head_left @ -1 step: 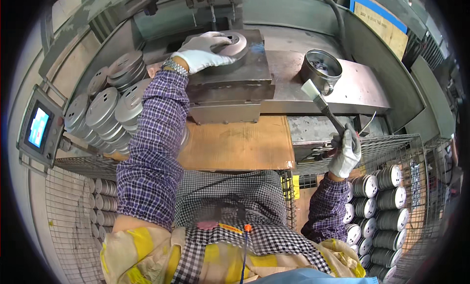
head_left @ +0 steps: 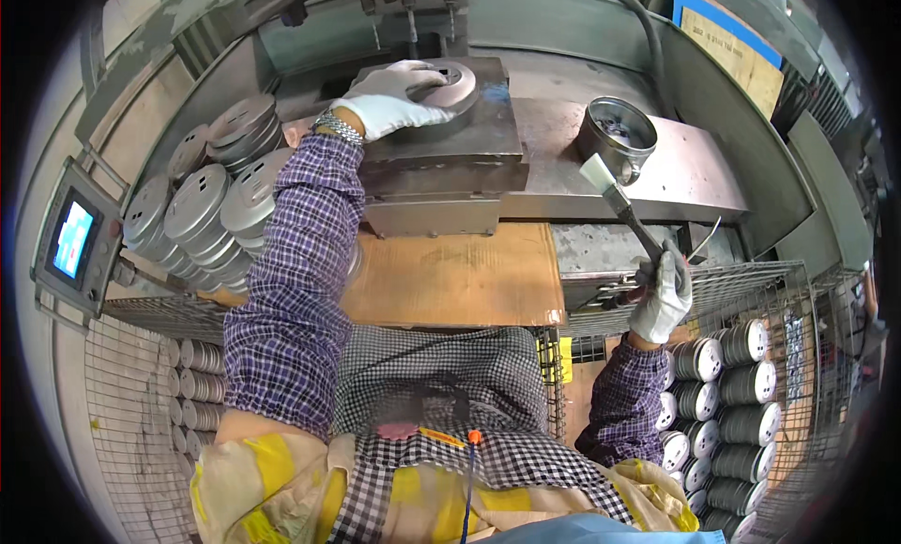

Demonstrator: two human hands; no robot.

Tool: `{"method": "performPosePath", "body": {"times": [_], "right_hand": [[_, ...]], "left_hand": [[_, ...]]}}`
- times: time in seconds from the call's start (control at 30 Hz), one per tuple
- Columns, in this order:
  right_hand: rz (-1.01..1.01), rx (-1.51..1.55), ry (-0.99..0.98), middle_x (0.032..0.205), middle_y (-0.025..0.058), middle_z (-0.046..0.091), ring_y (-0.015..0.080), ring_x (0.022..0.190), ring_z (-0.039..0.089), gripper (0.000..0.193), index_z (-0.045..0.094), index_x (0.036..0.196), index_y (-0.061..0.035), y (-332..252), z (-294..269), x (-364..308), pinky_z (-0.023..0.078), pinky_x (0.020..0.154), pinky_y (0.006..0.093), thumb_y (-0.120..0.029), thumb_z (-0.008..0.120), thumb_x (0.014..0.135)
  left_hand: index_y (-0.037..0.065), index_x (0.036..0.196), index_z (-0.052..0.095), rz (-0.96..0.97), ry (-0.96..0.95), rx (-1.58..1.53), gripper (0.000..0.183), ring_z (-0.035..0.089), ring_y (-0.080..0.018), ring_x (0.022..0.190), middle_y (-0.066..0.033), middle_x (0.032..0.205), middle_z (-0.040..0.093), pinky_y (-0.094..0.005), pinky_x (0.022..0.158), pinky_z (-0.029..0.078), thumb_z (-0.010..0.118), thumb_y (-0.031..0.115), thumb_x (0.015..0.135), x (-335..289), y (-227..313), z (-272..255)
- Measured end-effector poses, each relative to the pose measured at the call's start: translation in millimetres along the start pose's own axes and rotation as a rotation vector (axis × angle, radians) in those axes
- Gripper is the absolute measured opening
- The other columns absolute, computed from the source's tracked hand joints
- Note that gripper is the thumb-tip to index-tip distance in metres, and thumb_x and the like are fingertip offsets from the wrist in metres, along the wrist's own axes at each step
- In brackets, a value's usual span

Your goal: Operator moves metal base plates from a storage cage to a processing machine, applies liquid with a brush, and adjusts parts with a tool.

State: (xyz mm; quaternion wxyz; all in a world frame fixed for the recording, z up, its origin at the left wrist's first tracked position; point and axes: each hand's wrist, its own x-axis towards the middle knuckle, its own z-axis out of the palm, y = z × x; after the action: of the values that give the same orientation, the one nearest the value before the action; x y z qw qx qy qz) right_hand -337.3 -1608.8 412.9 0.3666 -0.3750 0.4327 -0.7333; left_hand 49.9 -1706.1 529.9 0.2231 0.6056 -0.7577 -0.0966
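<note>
My gloved left hand [head_left: 389, 98] reaches far forward, its thumb and fingers around the near-left side of a round grey metal disc [head_left: 458, 82]. The disc lies on a steel machine block [head_left: 441, 145], beneath several thin drill bits [head_left: 412, 26]. Off to the right, my gloved right hand [head_left: 663, 300] is closed round the dark handle of a flat brush [head_left: 619, 201]. The pale bristles point up and to the left, close in front of a metal mug [head_left: 617, 136]. What lies inside the mug is too dark to make out.
Stacked metal discs [head_left: 197, 206] crowd the left of the block. A control screen [head_left: 70, 239] stands at far left. Wire baskets [head_left: 141, 422] with more disc stacks [head_left: 746, 422] flank me. A cardboard sheet [head_left: 450, 276] lies before the block; a hose [head_left: 648, 37] runs behind.
</note>
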Motion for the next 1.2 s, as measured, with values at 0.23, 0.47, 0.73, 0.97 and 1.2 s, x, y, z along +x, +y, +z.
{"method": "performPosePath", "body": {"times": [0.23,0.47,0.73,0.97,1.2], "right_hand": [[-0.053,-0.072,-0.016,0.076,0.0071,0.066,0.0089,0.061,0.057,0.028,0.063,0.115,0.0014,-2,-6,3,0.045,0.053,0.0195,-0.016,0.062,0.093],[-0.149,-0.116,0.046,0.079,0.0054,0.066,0.0086,0.065,0.059,0.027,0.063,0.116,-0.0004,-6,12,13,0.047,0.056,0.0204,-0.017,0.061,0.094],[-0.267,-0.199,0.132,0.083,0.0027,0.067,0.0059,0.068,0.058,0.028,0.063,0.118,-0.0018,-7,61,11,0.048,0.063,0.0199,-0.017,0.061,0.095],[-0.398,-0.186,0.148,0.103,0.0044,0.067,0.0083,0.087,0.059,0.025,0.066,0.113,0.0004,-5,71,-8,0.048,0.076,0.0208,-0.007,0.066,0.09],[-0.414,-0.269,0.091,0.106,0.0052,0.068,0.011,0.091,0.061,0.025,0.066,0.114,-0.0007,-11,49,21,0.049,0.083,0.022,-0.011,0.066,0.091]], "left_hand": [[0.01,0.123,0.062,-0.032,0.306,0.103,0.062,0.042,-0.0312,0.13,-0.0152,0.138,0.048,-0.0368,0.108,0.036,0.074,0.047,0.075,-24,2,16],[0.007,0.111,0.058,0.371,0.595,-0.065,0.046,0.059,-0.0345,0.108,-0.0166,0.12,0.056,-0.0461,0.088,0.051,0.077,0.015,0.07,-144,51,89],[0.003,0.102,0.062,0.194,0.401,-0.297,0.036,0.064,-0.0339,0.098,-0.0153,0.106,0.065,-0.0417,0.085,0.053,0.076,0.012,0.07,-252,3,130],[0.001,0.11,0.058,0.181,0.515,-0.336,0.041,0.064,-0.0362,0.097,-0.0174,0.106,0.065,-0.0423,0.084,0.053,0.074,0.007,0.073,-284,-19,150],[0.003,0.111,0.058,0.181,0.515,-0.423,0.041,0.065,-0.0351,0.097,-0.017,0.106,0.066,-0.0408,0.084,0.053,0.073,0.003,0.073,-286,-12,157]]}}
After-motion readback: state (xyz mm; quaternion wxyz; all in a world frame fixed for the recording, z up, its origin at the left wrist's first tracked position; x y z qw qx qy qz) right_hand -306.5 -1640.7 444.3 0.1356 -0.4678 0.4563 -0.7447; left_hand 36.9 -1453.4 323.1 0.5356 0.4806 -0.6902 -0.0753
